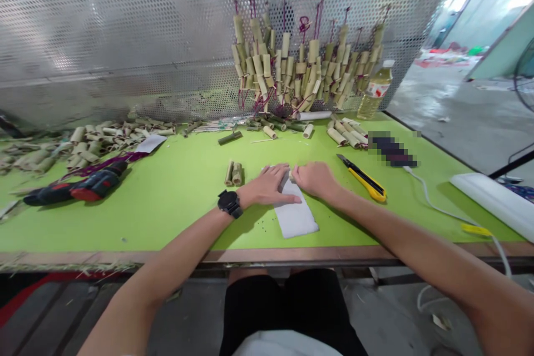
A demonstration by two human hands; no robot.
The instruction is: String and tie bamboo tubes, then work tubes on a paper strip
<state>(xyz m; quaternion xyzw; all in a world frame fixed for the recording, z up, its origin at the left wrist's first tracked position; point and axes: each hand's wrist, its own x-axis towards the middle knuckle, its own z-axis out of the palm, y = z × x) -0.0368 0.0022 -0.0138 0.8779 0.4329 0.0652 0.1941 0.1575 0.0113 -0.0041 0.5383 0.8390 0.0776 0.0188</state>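
while a bottle [376, 90] holds yellow liquid [367, 108], left hand [271, 186] splays, right hand [312, 179] grips bamboo [291, 177].

Soft, bright light, upper-right glare, stretched wide-angle edges.

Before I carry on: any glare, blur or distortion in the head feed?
Head view: bright glare off the floor at upper right; wide-angle stretch toward the edges; a dark item beyond the yellow cutter is pixelated; soft shadow under the drill; left hand, right hand and white paper look evenly lit, fine detail soft.
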